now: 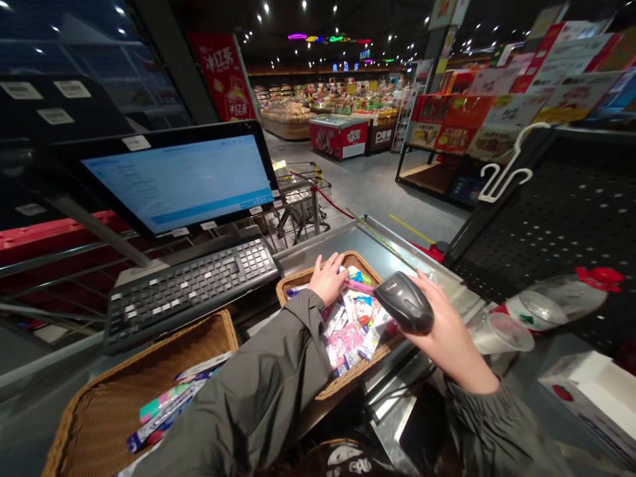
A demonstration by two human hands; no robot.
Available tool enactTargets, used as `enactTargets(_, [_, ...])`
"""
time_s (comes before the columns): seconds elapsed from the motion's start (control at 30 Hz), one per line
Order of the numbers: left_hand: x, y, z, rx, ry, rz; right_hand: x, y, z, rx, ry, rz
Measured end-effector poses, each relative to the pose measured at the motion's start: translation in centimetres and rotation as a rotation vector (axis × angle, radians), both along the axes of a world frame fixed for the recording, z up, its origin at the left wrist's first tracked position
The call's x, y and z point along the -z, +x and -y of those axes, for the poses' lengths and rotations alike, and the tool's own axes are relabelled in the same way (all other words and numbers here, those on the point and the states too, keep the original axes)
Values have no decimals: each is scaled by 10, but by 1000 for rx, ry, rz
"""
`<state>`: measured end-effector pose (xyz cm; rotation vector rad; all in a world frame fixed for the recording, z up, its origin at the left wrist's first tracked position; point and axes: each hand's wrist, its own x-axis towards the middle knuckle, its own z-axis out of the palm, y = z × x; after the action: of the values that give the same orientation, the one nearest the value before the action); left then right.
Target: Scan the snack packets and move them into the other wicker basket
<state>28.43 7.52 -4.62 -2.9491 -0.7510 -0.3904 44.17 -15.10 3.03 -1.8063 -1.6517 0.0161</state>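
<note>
My left hand (328, 278) reaches into a wicker basket (301, 278) full of small snack packets (350, 328). Its fingers curl down onto a pink packet (358, 286) near the far rim. My right hand (442, 324) grips a black barcode scanner (403, 301), held over the right side of the same basket. A second wicker basket (163, 361) sits nearer me on the left, with a few long packets (169, 404) lying in it.
A keyboard (191, 288) and a lit till screen (181, 179) stand behind the baskets. Clear plastic cups (501, 331) and a white box (591, 391) lie on the right. A steel counter (362, 242), shopping trolleys (303, 195) and store shelves are beyond.
</note>
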Motion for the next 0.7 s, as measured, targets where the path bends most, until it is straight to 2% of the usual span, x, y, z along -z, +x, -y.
enactTargets(0.17, [12,20,-9,-52,-20,-66,5,10,3,21,-2,-4])
enactTargets(0.33, [21,16,-11,-2,-35,-100,8,16,4,46,6,-1])
enactTargets(0.5, [20,8,-10,-18,-63,-115,7,13,1,46,-10,-28])
enactTargets(0.7, [13,-1,-2,60,-60,-59,10,15,1,49,-6,-15])
